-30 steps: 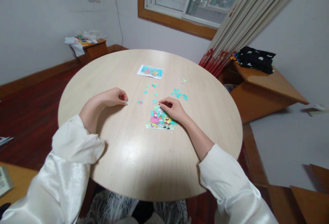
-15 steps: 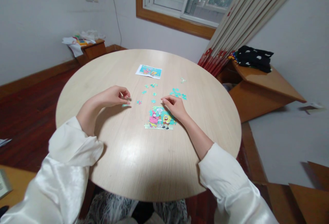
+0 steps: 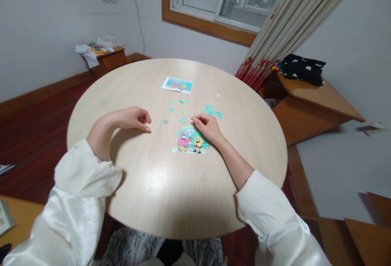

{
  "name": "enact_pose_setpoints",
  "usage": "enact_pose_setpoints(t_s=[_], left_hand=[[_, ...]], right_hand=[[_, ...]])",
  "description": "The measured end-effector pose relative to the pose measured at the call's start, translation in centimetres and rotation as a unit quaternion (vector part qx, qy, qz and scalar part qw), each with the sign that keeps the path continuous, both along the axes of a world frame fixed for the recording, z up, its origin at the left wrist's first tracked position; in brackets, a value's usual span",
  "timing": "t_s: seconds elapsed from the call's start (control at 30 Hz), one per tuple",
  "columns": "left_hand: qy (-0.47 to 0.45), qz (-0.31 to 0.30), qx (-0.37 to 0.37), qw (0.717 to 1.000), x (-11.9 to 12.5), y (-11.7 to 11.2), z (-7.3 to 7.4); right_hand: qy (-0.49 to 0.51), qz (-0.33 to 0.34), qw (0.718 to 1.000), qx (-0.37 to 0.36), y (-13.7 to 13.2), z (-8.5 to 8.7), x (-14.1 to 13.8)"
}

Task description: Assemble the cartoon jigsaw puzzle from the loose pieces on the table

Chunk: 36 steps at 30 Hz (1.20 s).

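My left hand (image 3: 131,119) is over the table, left of the loose pieces, its thumb apart from its curled fingers. I see nothing between them. My right hand (image 3: 209,126) hovers at the top right of a partly assembled jigsaw puzzle (image 3: 190,141) with cartoon figures, covering its upper right part. Thumb and index finger of this hand are pinched together; whatever they hold, if anything, is hidden. Close above the puzzle lie a teal puzzle piece (image 3: 183,120) and, further left, a pink and teal puzzle piece (image 3: 165,122).
A printed reference picture (image 3: 177,85) lies further back on the round table (image 3: 159,192). Several teal pieces (image 3: 210,110) are clustered beyond my right hand, and a pale piece (image 3: 218,95) lies behind them. More loose pieces (image 3: 183,101) are scattered near the picture.
My left hand has drawn slightly left and toward me, its thumb lower. The teal piece beside its thumb no longer shows. My right hand has stayed almost still.
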<state>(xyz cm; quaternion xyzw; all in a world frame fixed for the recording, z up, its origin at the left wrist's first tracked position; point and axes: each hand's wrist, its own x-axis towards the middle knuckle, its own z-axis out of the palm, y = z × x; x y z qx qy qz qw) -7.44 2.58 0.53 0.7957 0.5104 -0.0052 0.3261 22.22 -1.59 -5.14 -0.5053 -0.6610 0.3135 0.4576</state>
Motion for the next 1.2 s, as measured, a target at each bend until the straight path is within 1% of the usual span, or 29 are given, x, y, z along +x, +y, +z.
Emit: enact_pose_setpoints(t_s=[0.17, 0.43, 0.7, 0.8, 0.97, 1.2], left_hand=[[0.027, 0.004, -0.01, 1.0, -0.7, -0.1, 0.2], [0.018, 0.003, -0.003, 1.0, -0.1, -0.3, -0.1], [0.003, -0.042, -0.002, 0.999, 0.6, -0.7, 0.2], [-0.01, -0.033, 0.015, 0.999, 0.6, -0.4, -0.1], [0.001, 0.007, 0.034, 0.999, 0.4, 0.1, -0.4], [0.009, 0.0, 0.035, 0.999, 0.5, -0.3, -0.3]], right_hand=[[-0.003, 0.004, 1.0, 0.0, 0.0, 0.0, 0.0], [-0.009, 0.005, 1.0, 0.003, -0.1, 0.0, 0.0], [-0.008, 0.007, 1.0, -0.004, -0.1, 0.1, -0.1], [-0.008, 0.006, 1.0, -0.005, -0.2, 0.2, -0.1], [-0.011, 0.003, 1.0, -0.004, -0.1, 0.1, -0.1], [-0.01, 0.006, 1.0, -0.002, -0.1, 0.0, 0.0]])
